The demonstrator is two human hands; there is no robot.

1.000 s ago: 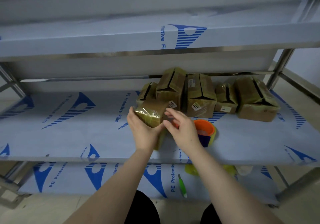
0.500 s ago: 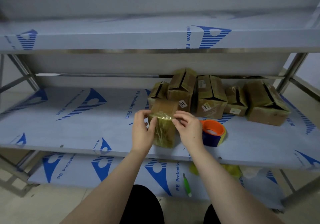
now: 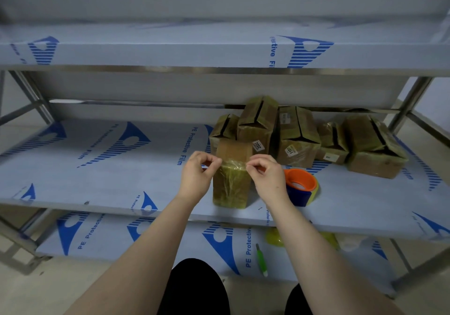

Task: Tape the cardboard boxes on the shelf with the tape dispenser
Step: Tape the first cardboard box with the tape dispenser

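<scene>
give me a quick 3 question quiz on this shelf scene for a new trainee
1. True or false: the right hand holds the tape dispenser.
2. Where does the green-handled tool lie? A top shelf, B middle shelf, C bottom shelf.
3. Fill in: the left hand and the right hand both pinch the tape at the top of the front ___.
Key: 1 false, it stands unheld to the right of the front box. 2 C. 3 box.
</scene>
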